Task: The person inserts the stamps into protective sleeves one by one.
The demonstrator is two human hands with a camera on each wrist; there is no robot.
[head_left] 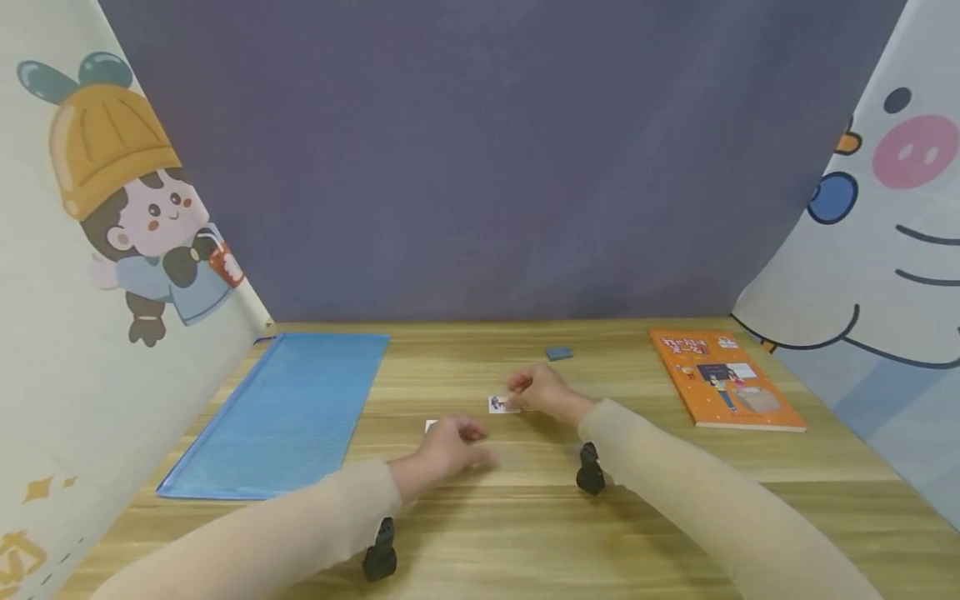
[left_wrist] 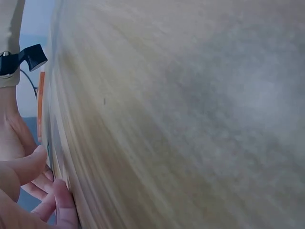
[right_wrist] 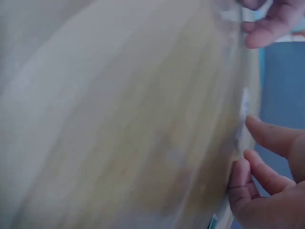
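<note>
A small white picture card point(head_left: 501, 404) lies on the wooden table, overlapped at its right end by the fingers of my right hand point(head_left: 546, 390). In the right wrist view, the right hand point(right_wrist: 274, 164) has its thumb and fingers apart, their tips low at the tabletop close to the card point(right_wrist: 245, 102). My left hand point(head_left: 450, 446) is nearer to me, over a second white card point(head_left: 431, 424), of which just a corner shows. Its thumb and fingers are spread apart, with nothing seen between them. In the left wrist view, part of the left hand point(left_wrist: 28, 200) shows low at the left edge.
A blue zip pouch point(head_left: 292, 408) lies flat at the left. To the right is an orange book point(head_left: 723, 379). Behind the right hand sits a small grey-blue block point(head_left: 558, 353). Dark cloth point(head_left: 495, 167) hangs behind the wooden table point(head_left: 510, 533), with printed curtains at both sides.
</note>
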